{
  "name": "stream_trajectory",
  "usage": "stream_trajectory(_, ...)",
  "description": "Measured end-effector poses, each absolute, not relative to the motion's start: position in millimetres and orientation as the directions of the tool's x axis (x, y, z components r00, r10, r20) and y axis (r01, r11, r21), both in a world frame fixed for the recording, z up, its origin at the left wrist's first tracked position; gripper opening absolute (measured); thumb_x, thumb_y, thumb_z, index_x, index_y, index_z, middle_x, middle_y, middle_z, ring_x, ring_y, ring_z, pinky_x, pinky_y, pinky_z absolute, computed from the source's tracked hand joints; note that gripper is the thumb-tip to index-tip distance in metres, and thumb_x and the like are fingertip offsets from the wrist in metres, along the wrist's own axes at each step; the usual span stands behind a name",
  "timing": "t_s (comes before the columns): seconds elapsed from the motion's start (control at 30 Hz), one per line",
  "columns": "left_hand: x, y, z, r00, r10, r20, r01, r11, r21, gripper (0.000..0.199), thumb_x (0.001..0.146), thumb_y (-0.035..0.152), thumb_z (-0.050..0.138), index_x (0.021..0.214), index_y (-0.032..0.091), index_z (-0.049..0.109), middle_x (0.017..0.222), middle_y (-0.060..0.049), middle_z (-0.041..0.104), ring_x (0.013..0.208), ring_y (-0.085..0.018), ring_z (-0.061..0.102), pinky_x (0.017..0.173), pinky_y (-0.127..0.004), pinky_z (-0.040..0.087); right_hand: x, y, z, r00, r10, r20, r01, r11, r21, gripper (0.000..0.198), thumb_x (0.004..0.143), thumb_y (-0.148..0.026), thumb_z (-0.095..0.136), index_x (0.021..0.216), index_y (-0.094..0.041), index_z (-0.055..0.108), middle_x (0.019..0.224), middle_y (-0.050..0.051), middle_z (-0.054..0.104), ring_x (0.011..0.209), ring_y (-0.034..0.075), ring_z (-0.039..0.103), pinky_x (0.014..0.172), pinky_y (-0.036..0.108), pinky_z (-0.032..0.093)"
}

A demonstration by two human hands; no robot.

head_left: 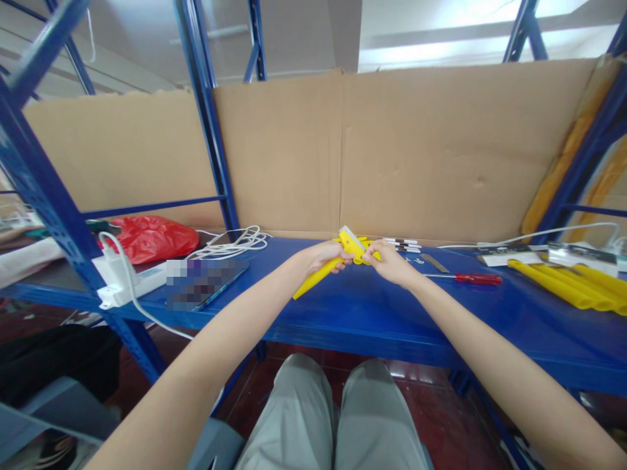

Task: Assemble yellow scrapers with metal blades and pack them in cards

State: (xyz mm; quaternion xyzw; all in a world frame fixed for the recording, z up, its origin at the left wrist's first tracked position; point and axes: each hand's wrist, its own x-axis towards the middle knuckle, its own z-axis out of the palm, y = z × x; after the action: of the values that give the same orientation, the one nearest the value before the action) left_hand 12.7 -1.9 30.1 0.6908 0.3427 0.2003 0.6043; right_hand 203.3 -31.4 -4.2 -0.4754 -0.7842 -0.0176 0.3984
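Observation:
Above the blue shelf top, a yellow scraper (318, 278) hangs in both my hands, its handle slanting down to the left and a pale blade edge at its head. My left hand (327, 256) is closed around it where the handle meets the head. At the right side of the head, my right hand (386, 260) pinches a small yellow part; whether that part is joined to the head I cannot tell. More yellow pieces lie behind the hands, partly hidden. A red-handled screwdriver (477, 279) lies right of my right hand, near a flat metal strip (435, 263).
Yellow tubes (553, 285) and small boxes (509, 254) lie at the right. Several black-and-white pens or sticks (404, 245) sit by the cardboard wall (416, 150). On the left are a phone (223, 285), power strip (151, 279), coiled white cable (240, 241) and red bag (154, 238).

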Motion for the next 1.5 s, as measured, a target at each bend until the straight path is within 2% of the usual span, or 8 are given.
stream_trajectory(0.27, 18.6, -6.4, 30.3, 0.617, 0.763, -0.195, 0.253, 0.043, 0.966, 0.015, 0.079, 0.003, 0.045, 0.074, 0.015, 0.052, 0.052, 0.004, 0.044, 0.04, -0.006, 0.031, 0.04, -0.018, 0.027, 201.4, -29.3, -7.6, -0.218, 0.741, 0.635, 0.784, 0.52, -0.338, 0.014, 0.079, -0.026, 0.053, 0.065, -0.022, 0.053, 0.077, 0.005, 0.056, 0.081, 0.022, 0.052, 0.081, 0.038, 0.042)
stream_trajectory(0.63, 19.8, 0.8, 25.8, 0.637, 0.741, -0.214, 0.233, 0.08, 0.969, 0.011, 0.081, 0.007, 0.048, 0.076, 0.015, 0.053, 0.054, 0.002, 0.046, 0.042, -0.007, 0.034, 0.042, -0.019, 0.027, 201.5, -24.6, -11.1, -0.172, 0.751, 0.637, 0.789, 0.492, -0.367, 0.013, 0.078, -0.026, 0.052, 0.066, -0.023, 0.049, 0.077, 0.005, 0.054, 0.083, 0.023, 0.053, 0.084, 0.042, 0.042)
stream_trajectory(0.73, 22.1, -0.5, 28.5, 0.615, 0.759, -0.212, 0.23, 0.084, 0.97, 0.01, 0.079, 0.006, 0.048, 0.077, 0.015, 0.052, 0.054, 0.002, 0.047, 0.042, -0.007, 0.034, 0.043, -0.02, 0.027, 202.9, -20.6, -13.2, -0.106, 0.742, 0.662, 0.75, 0.497, -0.437, 0.01, 0.076, -0.028, 0.057, 0.07, -0.023, 0.051, 0.081, 0.005, 0.057, 0.086, 0.023, 0.055, 0.084, 0.042, 0.044)
stream_trajectory(0.83, 24.6, -2.1, 32.7, 0.612, 0.767, -0.192, 0.215, 0.072, 0.974, 0.014, 0.074, 0.003, 0.047, 0.078, 0.015, 0.052, 0.053, 0.002, 0.046, 0.041, -0.007, 0.034, 0.043, -0.021, 0.027, 204.8, -16.8, -14.9, 0.006, 0.765, 0.644, 0.665, 0.479, -0.573, 0.012, 0.076, -0.031, 0.059, 0.079, -0.021, 0.054, 0.087, 0.007, 0.061, 0.086, 0.021, 0.057, 0.079, 0.039, 0.047)
stream_trajectory(0.93, 27.2, -5.4, 36.7, 0.599, 0.781, -0.176, 0.229, 0.043, 0.972, 0.018, 0.071, 0.001, 0.045, 0.08, 0.014, 0.053, 0.052, 0.003, 0.045, 0.042, -0.007, 0.035, 0.045, -0.021, 0.03, 205.9, -17.0, -13.6, -0.035, 0.82, 0.572, 0.6, 0.475, -0.644, 0.015, 0.079, -0.035, 0.058, 0.08, -0.02, 0.056, 0.085, 0.007, 0.065, 0.08, 0.02, 0.059, 0.074, 0.035, 0.048)
stream_trajectory(1.2, 31.5, -15.7, 40.8, 0.562, 0.81, -0.17, 0.276, 0.01, 0.961, 0.015, 0.074, 0.002, 0.046, 0.079, 0.015, 0.052, 0.049, 0.005, 0.044, 0.04, -0.006, 0.034, 0.044, -0.02, 0.03, 206.2, -23.2, -6.9, -0.069, 0.857, 0.51, 0.646, 0.428, -0.631, 0.019, 0.081, -0.036, 0.056, 0.07, -0.021, 0.05, 0.076, 0.004, 0.062, 0.07, 0.018, 0.057, 0.07, 0.033, 0.047)
stream_trajectory(1.33, 31.3, -18.1, 43.7, 0.546, 0.824, -0.15, 0.228, 0.026, 0.973, 0.015, 0.077, 0.002, 0.046, 0.082, 0.015, 0.053, 0.051, 0.004, 0.045, 0.039, -0.005, 0.031, 0.042, -0.02, 0.026, 206.7, -21.7, -9.1, -0.092, 0.825, 0.558, 0.634, 0.481, -0.606, 0.023, 0.083, -0.043, 0.054, 0.075, -0.022, 0.049, 0.083, 0.005, 0.063, 0.077, 0.019, 0.058, 0.074, 0.034, 0.048)
stream_trajectory(1.5, 25.5, -19.6, 48.0, 0.544, 0.828, -0.134, 0.17, 0.047, 0.984, 0.017, 0.077, 0.002, 0.049, 0.089, 0.013, 0.056, 0.053, 0.003, 0.048, 0.04, -0.004, 0.031, 0.042, -0.019, 0.025, 207.5, -18.4, -10.4, -0.055, 0.836, 0.545, 0.651, 0.444, -0.616, 0.032, 0.087, -0.051, 0.048, 0.083, -0.02, 0.053, 0.091, 0.01, 0.065, 0.083, 0.021, 0.06, 0.078, 0.036, 0.048)
